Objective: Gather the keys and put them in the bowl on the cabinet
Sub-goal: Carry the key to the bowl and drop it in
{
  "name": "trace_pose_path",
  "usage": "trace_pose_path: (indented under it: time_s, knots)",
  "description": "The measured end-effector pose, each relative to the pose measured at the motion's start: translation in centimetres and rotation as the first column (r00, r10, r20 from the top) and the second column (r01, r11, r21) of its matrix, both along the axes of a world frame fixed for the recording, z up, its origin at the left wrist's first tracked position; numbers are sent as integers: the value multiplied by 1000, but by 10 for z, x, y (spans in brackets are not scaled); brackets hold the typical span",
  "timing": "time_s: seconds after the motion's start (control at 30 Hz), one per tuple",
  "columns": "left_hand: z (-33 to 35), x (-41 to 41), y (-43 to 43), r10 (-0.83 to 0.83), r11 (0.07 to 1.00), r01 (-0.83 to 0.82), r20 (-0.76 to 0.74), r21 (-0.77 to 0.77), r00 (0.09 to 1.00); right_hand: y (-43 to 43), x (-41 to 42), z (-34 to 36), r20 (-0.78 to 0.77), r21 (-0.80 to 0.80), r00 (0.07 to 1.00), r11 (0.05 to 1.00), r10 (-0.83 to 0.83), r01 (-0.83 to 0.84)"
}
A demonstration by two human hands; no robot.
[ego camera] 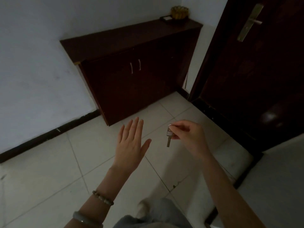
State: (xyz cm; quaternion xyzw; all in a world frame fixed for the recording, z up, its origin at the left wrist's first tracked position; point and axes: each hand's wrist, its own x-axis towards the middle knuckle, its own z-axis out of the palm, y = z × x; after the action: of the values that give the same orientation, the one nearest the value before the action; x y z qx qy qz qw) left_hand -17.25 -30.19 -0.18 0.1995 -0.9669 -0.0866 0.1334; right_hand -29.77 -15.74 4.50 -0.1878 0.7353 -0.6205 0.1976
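The right hand (185,137) is raised at about waist height over a pale tiled floor (49,186), thumb and forefinger pinching the ring at the top of the keys (169,135), so that a blade dangles freely below. Gripping by the ring likely keeps the bunch from swinging loose while it is carried. The left hand (131,145) floats beside it, empty, palm down, fingers straight and close together with the thumb spread out; it touches nothing and may only be balancing the walk.

Ahead against the white wall stands a dark wooden cabinet (131,71). On its far end, near the dark door (255,71), sits a small golden bowl (179,12), with a flat dark tray (166,18) just beside it. The bowl is well apart from the keys, so they have yet to be carried across and dropped in.
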Motion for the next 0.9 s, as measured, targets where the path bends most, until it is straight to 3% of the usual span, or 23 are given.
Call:
trace_pose_path:
  time_s: [0.23,0.9]
  knots:
    - [0,-103,-49,-79,996,80,-32,26,996,-45,-89,-12,40,-1,994,995,-98,98]
    - [14,-445,-172,-165,984,168,-50,62,985,-163,-428,4,-14,-30,990,990,-141,141]
